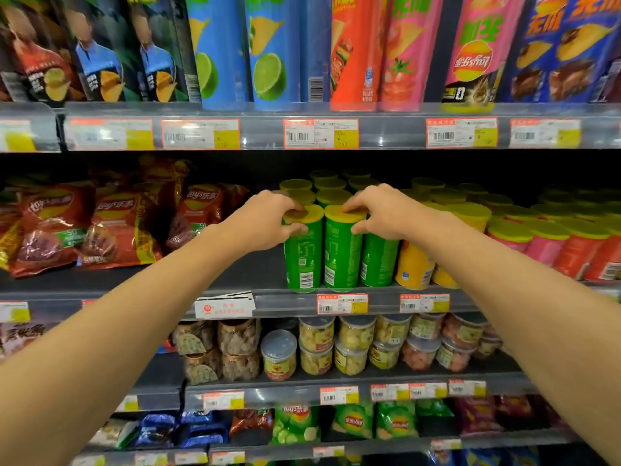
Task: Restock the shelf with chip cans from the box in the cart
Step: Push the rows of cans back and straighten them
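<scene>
In the head view, the left hand (pixel 268 220) grips the top of one green chip can (pixel 302 253) and the right hand (pixel 379 213) grips its neighbour green can (pixel 341 253); both cans stand upright at the front edge of the middle shelf (pixel 255 274).

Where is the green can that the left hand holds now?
In the head view, the left hand grips the green can at the middle shelf's front edge, leftmost of the green row.

Two hands (pixel 265 220) (pixel 379 213), three front-row green cans (pixel 304 260) (pixel 341 253) (pixel 378 264), four shelves (pixel 268 132).
</scene>
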